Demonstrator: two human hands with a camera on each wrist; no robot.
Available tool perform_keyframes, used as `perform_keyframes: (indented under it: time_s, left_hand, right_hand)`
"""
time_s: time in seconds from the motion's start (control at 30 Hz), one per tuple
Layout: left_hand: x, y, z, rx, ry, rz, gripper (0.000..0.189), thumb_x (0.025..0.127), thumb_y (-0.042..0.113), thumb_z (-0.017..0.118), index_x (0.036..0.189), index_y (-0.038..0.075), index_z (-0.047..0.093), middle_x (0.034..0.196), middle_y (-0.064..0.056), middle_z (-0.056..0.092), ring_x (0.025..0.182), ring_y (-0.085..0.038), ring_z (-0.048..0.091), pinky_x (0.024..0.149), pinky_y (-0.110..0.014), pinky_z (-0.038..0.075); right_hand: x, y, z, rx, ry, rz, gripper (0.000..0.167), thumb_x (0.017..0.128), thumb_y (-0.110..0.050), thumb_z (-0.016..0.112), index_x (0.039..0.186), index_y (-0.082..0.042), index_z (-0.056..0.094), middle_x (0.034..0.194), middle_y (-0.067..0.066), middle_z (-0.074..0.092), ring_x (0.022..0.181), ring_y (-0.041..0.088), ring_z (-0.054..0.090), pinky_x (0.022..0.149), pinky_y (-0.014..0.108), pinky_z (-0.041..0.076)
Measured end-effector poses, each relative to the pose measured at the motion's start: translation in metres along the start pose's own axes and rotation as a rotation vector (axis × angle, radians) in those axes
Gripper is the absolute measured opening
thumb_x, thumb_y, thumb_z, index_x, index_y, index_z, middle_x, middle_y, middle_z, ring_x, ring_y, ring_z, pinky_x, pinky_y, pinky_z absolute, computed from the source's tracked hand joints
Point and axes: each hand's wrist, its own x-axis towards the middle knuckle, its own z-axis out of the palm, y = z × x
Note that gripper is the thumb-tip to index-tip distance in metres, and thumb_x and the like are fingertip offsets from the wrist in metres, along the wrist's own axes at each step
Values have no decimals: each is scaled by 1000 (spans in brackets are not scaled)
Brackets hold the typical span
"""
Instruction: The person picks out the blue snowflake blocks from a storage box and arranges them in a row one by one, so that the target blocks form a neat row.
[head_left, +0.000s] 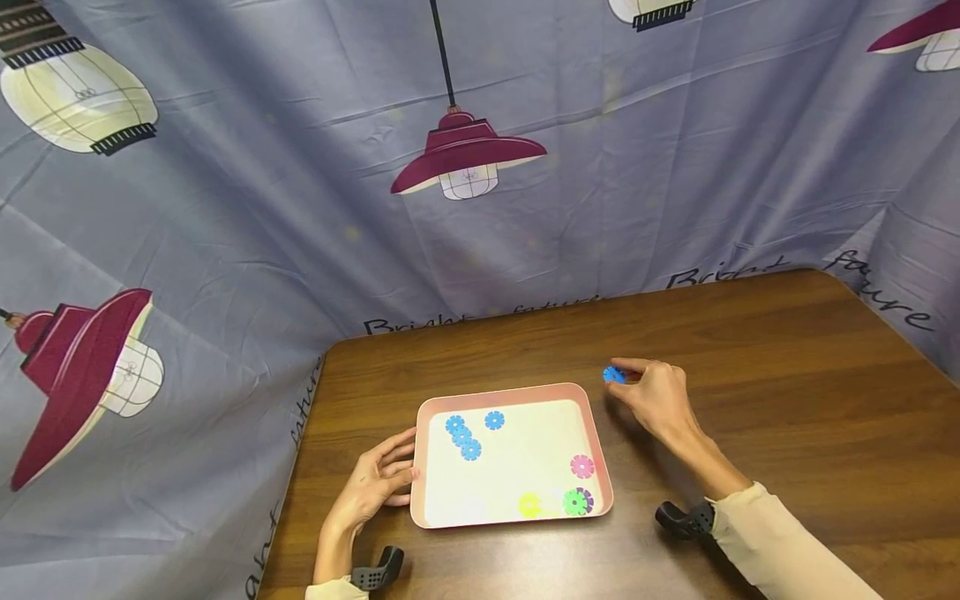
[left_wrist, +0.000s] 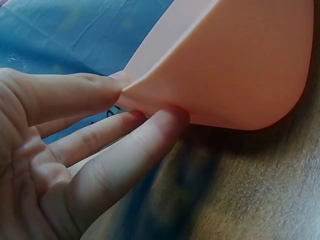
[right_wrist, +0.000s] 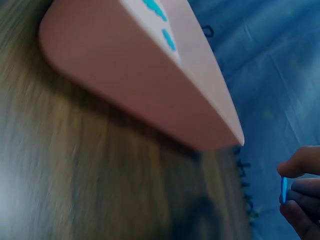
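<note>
A shallow pink tray (head_left: pixel 502 395) with a white bottom lies on the wooden table. My left hand (head_left: pixel 373 479) holds its left side; in the left wrist view the thumb (left_wrist: pixel 75 95) touches the rim, with fingers against the outer wall. To the right of the tray's far corner, my right hand (head_left: pixel 660 400) pinches a blue notched plastic disc (head_left: pixel 613 375) above the table. The right wrist view shows that disc (right_wrist: pixel 284 190) edge-on between thumb and fingers. Inside the tray are several blue discs (head_left: pixel 462 437), a pink disc (head_left: pixel 582 467), a yellow disc (head_left: pixel 529 505), and a green disc (head_left: pixel 575 502) overlapping a purple one (head_left: pixel 588 500).
The brown wooden table (head_left: pixel 795 400) extends well to the right of the tray. Behind and to the left hangs a grey-blue curtain (head_left: pixel 300 208) printed with lamps and lettering. Each wrist wears a black device, the right one (head_left: pixel 686 518) just above the table.
</note>
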Motion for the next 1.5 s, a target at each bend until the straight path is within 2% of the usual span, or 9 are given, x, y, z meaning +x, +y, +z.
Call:
perform_keyframes:
  time_s: [0.27, 0.47, 0.63, 0.77, 1.07, 1.27, 1.33, 1.4, 1.5]
  left_hand:
    - [0, 0, 0, -4, -1, -11, 65, 90, -4, 66, 149, 1, 38, 141, -31, 44, 114, -40, 60, 69, -47, 59]
    - [0, 1, 0, -8, 5, -11, 65, 90, -4, 66, 149, 1, 38, 141, -31, 44, 114, -40, 60, 69, -47, 59]
    - [1, 1, 1, -16, 3, -17, 66, 90, -5, 66, 149, 1, 38, 141, -31, 44, 114, -39, 60, 69, -47, 59]
    - [1, 1, 1, -11, 5, -18, 66, 90, -5, 66, 149, 1, 38, 141, -31, 45, 114, -39, 60, 69, -47, 59]
    - [0, 1, 1, -4, 17, -18, 66, 89, -6, 66, 149, 1, 39, 140, -31, 46, 113, -38, 61, 67, -45, 59]
    - [-1, 0, 0, -5, 20, -15, 66, 89, -5, 67, 149, 1, 39, 140, -31, 46, 113, -38, 61, 67, -45, 59]
    - [-1, 0, 0, -7, 18, -16, 66, 89, -5, 66, 149, 2, 39, 140, -31, 46, 113, -39, 60, 67, -46, 59]
    - [0, 0, 0, -8, 11, -13, 65, 90, -5, 66, 149, 2, 39, 141, -31, 45, 114, -39, 60, 68, -46, 59]
    - [0, 0, 0, -3, 7, -11, 64, 91, -4, 65, 149, 3, 39, 141, -30, 45, 115, -38, 60, 69, -46, 59]
  right_hand:
    - [-12, 28, -10, -42, -16, 47, 32, 75, -8, 79, 103, 5, 75, 75, 13, 73, 60, 13, 61, 55, 29, 50]
    - [-22, 40, -10, -86, -40, 45, 32, 76, -9, 80, 104, 5, 74, 84, 18, 73, 75, 33, 69, 68, 51, 53]
    - [-31, 47, -9, -83, -59, 41, 32, 78, -8, 79, 105, 7, 73, 95, 25, 71, 85, 41, 68, 74, 56, 53]
    - [-37, 51, -9, -93, -53, 46, 32, 77, -7, 79, 105, 7, 73, 98, 26, 70, 92, 46, 66, 77, 59, 52]
    - [-41, 51, -9, -115, -62, 50, 37, 74, -9, 82, 106, 8, 72, 100, 27, 70, 92, 46, 66, 76, 59, 51]
    - [-43, 50, -9, -84, -52, 53, 44, 77, -13, 82, 114, 8, 69, 104, 27, 69, 96, 48, 65, 81, 61, 50]
    - [-44, 49, -10, -43, -39, 78, 48, 80, -16, 81, 121, 6, 67, 110, 27, 67, 80, 43, 67, 72, 52, 54]
    - [-43, 47, -11, 20, -28, 107, 54, 83, -21, 81, 128, 2, 63, 114, 25, 67, 81, 39, 69, 71, 33, 55]
    - [-40, 42, -14, 138, -44, 144, 62, 84, -30, 80, 136, -4, 58, 126, 21, 62, 88, 34, 70, 65, 7, 45]
